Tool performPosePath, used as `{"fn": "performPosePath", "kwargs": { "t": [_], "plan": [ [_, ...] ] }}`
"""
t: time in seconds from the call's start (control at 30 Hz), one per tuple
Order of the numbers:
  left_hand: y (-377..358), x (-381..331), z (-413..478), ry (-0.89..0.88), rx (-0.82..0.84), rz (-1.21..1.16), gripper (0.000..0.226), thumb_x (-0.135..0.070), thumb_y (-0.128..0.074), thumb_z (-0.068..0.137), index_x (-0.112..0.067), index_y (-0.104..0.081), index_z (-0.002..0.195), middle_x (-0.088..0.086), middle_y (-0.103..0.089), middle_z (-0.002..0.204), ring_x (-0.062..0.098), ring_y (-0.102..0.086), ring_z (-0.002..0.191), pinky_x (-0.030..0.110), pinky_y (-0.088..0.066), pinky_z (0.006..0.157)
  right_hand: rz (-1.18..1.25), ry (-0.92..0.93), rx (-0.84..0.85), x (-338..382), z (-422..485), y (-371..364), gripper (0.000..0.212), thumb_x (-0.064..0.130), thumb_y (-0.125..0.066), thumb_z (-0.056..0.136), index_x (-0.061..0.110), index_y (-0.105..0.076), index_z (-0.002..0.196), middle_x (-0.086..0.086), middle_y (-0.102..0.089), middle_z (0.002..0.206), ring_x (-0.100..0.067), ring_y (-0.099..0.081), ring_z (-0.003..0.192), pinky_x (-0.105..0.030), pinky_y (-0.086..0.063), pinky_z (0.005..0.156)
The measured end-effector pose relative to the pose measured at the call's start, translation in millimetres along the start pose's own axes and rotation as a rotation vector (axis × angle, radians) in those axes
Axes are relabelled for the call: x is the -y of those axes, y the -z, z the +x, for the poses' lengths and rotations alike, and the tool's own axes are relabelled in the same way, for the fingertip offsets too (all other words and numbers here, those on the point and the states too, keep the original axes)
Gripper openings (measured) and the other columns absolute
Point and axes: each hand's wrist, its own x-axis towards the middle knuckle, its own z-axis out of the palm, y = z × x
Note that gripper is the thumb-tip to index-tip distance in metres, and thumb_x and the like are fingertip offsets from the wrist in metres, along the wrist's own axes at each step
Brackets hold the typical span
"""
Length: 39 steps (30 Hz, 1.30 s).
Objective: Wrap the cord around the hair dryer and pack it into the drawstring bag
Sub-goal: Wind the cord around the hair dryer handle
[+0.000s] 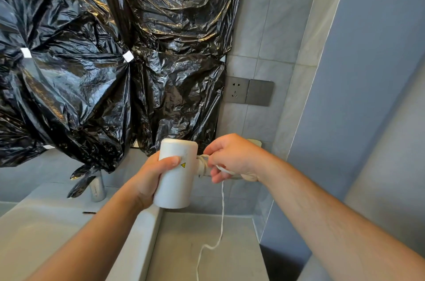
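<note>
Over the grey stone counter (207, 246), the left hand (149, 179) grips the white cylindrical plastic hair dryer (177, 188) while the right hand (234, 156) pinches the thin white cord (222, 211) against its handle, where a few turns look wound, a long tail dangles, and no drawstring bag is in sight.

Both bare forearms reach forward from the bottom of the view, the left forearm (92, 239) rising from the lower left and the right forearm (333, 216) from the lower right, so the hands meet at mid-frame. The left hand (147, 179) grips the dryer (177, 179) round its barrel from the left, thumb (169, 161) laid across the front and the other fingers hidden behind. The right hand (234, 158) is just beside it, back of the hand up, wrist slightly bent, with fingers (217, 176) curled in and pinching the cord (222, 211) at the dryer's handle.
</note>
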Motion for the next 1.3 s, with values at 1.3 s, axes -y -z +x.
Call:
{"fn": "performPosePath", "kwargs": {
  "t": [1.3],
  "plan": [
    [-16,-17,11,-0.148,-0.213,-0.262,0.039,-0.035,-0.053,0.074,-0.01,-0.065,0.102,0.01,-0.072,0.074,0.023,-0.067,0.065,0.037,-0.057,0.057,0.06,0.398,-0.214,-5,1,-20,0.021,0.016,-0.051,0.095,0.013,-0.06,0.076,-0.001,-0.059,0.065,-0.004,-0.041,0.047,-0.019,-0.034,0.048]
  ]
}}
